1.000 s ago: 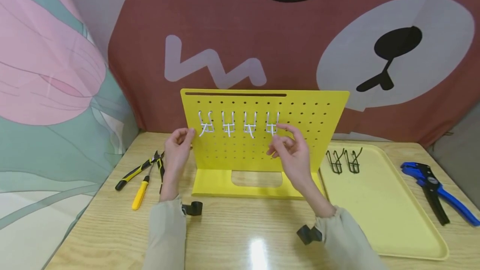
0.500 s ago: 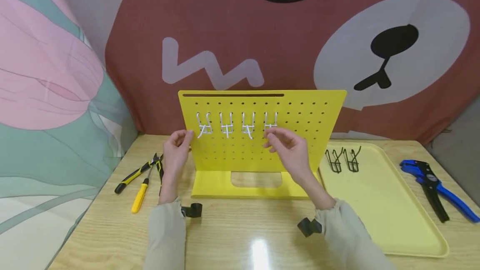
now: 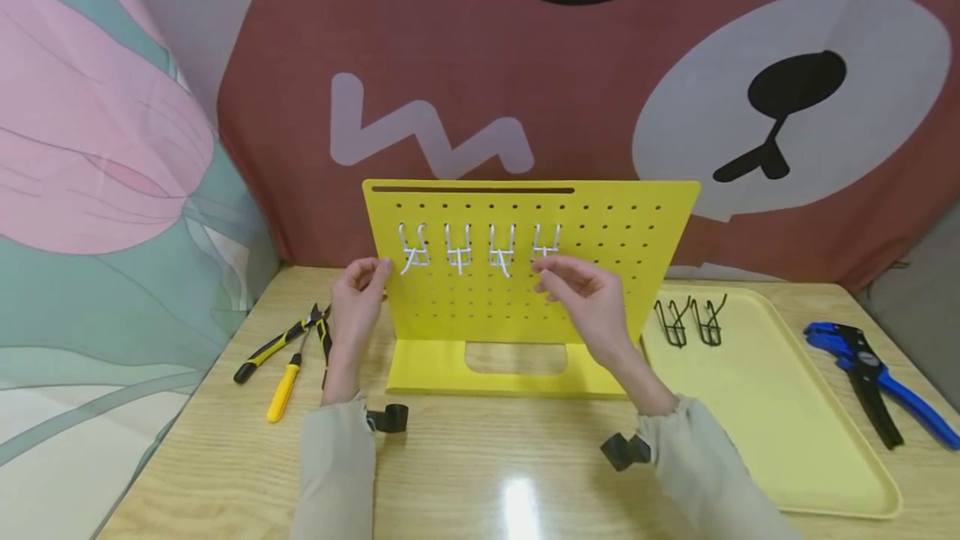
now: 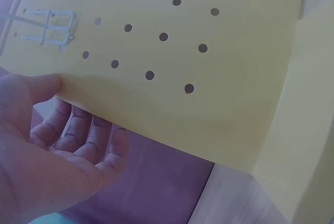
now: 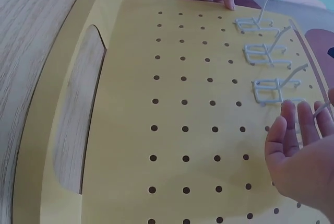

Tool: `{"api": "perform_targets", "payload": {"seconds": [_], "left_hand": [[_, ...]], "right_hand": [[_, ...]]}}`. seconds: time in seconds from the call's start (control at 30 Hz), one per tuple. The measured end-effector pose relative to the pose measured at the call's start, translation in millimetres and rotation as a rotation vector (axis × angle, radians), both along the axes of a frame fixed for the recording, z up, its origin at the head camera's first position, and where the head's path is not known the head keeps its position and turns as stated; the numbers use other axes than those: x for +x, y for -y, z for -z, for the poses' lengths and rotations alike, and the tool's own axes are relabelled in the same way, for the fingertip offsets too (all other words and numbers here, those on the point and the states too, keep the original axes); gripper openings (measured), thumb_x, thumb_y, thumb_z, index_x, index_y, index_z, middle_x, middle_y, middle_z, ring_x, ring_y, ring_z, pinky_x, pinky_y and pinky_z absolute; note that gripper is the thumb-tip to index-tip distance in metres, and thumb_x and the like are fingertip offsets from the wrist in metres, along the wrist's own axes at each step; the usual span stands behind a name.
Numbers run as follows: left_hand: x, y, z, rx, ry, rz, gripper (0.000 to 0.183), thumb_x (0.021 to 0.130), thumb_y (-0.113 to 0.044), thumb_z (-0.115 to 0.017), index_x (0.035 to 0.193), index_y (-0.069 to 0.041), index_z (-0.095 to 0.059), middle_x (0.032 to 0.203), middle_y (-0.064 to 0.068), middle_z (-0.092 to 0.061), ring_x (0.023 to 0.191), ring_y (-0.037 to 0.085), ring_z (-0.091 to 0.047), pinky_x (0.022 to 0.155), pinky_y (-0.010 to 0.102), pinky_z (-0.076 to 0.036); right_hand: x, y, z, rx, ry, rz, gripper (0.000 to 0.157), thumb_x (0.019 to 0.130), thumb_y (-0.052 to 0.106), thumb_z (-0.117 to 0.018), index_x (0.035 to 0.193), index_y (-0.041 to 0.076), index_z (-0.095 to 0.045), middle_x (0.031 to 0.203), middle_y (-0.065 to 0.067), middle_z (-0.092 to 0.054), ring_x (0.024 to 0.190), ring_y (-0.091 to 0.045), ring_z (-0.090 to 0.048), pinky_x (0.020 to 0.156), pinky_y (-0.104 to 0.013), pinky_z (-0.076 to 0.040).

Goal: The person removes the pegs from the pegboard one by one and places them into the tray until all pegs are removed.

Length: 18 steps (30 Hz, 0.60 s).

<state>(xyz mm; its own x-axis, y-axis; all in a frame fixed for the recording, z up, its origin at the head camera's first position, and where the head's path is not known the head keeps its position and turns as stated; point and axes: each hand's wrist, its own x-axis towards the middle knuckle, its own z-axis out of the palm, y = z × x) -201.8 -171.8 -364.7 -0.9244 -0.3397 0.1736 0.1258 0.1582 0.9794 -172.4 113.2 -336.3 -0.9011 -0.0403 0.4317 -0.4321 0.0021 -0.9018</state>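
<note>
A yellow pegboard point(image 3: 517, 328) stands on its base with white wire hooks hung in a row near its top. My left hand point(image 3: 356, 307) grips its left edge, thumb point(image 4: 44, 87) on the front face and fingers behind. My right hand point(image 3: 592, 302) is at the rightmost white hook point(image 3: 546, 250), fingers curled, covering its lower part. In the right wrist view, that hook's prong point(image 5: 322, 108) runs between the fingertips. To the left hang three more hooks, the nearest being a white hook point(image 3: 501, 257) beside the right hand's fingers.
Right of the board lies a pale yellow tray point(image 3: 772, 440) with two black wire hooks point(image 3: 708, 323). Blue-and-black wire strippers point(image 3: 866, 365) lie beyond it. At left are yellow-and-black pliers point(image 3: 277, 348) and a yellow-handled screwdriver point(image 3: 283, 390), all on the wooden table point(image 3: 450, 473).
My right hand's raised index finger has come down, and its fingers have closed in over the rightmost hook's prong. The left hand stays on the board's edge.
</note>
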Motion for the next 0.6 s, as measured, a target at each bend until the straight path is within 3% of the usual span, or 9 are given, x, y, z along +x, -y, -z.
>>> {"api": "perform_targets", "payload": {"seconds": [0.23, 0.37, 0.6], "left_hand": [[0.2, -0.4, 0.0, -0.007, 0.002, 0.008, 0.028, 0.095, -0.026, -0.062, 0.104, 0.000, -0.063, 0.089, 0.001, -0.065, 0.078, 0.007, -0.056, 0.073, 0.032, -0.052], [0.4, 0.1, -0.2, -0.014, 0.008, 0.015, 0.031, 0.095, -0.029, -0.061, 0.106, 0.000, -0.062, 0.093, 0.004, -0.065, 0.079, 0.009, -0.056, 0.074, 0.032, -0.051], [0.5, 0.6, -0.1, -0.019, 0.023, 0.012, 0.031, 0.096, -0.030, -0.060, 0.106, 0.000, -0.062, 0.094, 0.007, -0.065, 0.080, 0.010, -0.056, 0.072, 0.028, -0.051]], "right_hand": [[7.0, -0.2, -7.1, -0.050, -0.072, -0.067, 0.018, 0.091, 0.000, -0.061, 0.104, -0.012, -0.064, 0.097, -0.007, -0.072, 0.074, -0.015, -0.067, 0.065, -0.027, -0.054], [11.0, -1.8, -12.8, -0.088, -0.096, -0.117, 0.018, 0.094, 0.001, -0.057, 0.103, -0.014, -0.062, 0.094, -0.005, -0.072, 0.072, -0.016, -0.066, 0.064, -0.026, -0.055], [15.7, -8.6, -9.7, -0.078, 0.020, -0.136, 0.022, 0.099, 0.008, -0.053, 0.101, -0.013, -0.060, 0.088, -0.004, -0.072, 0.070, -0.016, -0.066, 0.063, -0.027, -0.055]]}}
